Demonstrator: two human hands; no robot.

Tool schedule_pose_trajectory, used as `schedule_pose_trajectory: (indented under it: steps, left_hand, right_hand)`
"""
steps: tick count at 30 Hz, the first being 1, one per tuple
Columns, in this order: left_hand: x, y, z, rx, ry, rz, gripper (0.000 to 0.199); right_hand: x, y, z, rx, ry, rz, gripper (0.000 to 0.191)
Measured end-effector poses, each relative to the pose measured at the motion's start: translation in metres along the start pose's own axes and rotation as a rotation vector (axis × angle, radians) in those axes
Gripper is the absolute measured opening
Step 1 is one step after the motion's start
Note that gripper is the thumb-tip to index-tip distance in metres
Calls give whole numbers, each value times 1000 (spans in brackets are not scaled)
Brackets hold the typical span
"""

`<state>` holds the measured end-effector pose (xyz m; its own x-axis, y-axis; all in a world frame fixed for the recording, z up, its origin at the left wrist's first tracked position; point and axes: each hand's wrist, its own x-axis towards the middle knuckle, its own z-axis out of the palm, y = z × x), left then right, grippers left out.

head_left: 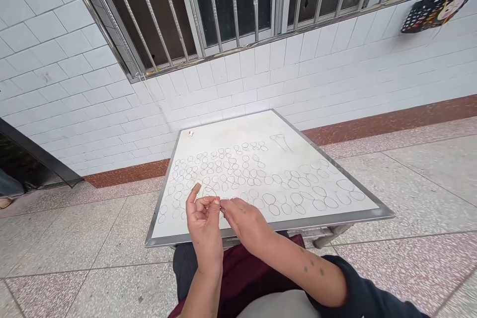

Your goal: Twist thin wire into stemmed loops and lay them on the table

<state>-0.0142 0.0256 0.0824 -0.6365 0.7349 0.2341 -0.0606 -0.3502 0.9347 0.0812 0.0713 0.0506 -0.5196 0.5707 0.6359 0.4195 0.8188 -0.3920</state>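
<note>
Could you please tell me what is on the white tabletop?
Thin dark loops and a small red-and-white item; whatever lies behind the left hand and right hand is hidden.

The white, grey-rimmed worktop [238, 129] carries rows of thin dark loops [273, 203], many figure-eight shaped, and a small red-and-white object [191, 133] near its far-left corner.

And holds left hand [201, 218] upright, pinches thumb [213, 214] against a bent finger, points another finger [194, 193] up! Holds right hand [246, 221] close beside, back uppermost, with fingers [230, 210] aimed at that pinch. Slants bare right forearm [294, 258] in from the side, angles bare left forearm [206, 285] up steeply, wrists apart.
</note>
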Motion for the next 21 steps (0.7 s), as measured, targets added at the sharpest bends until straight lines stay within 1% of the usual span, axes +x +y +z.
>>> schedule_pose_trajectory:
  steps: [5,9,14,16,18,21]
  left_hand:
    - [1,4,-2,52,-32,-33,53]
    - [1,6,-4,51,0,-59,54]
    - [-3,3,1,33,56,-37,54]
    - [-4,3,3,44,62,-36,54]
    - [-5,4,4,56,47,-45,55]
    - [-6,7,4,84,22,-61,55]
  right_hand:
    - [-2,2,3,3,-4,-20,29]
    - [-5,4,6,53,-5,-23,30]
    - [-9,4,8,263,-39,86,26]
    - [-10,4,7,324,-54,134,25]
    - [-8,2,6,337,-66,167,22]
    - [-4,1,4,274,-93,184,21]
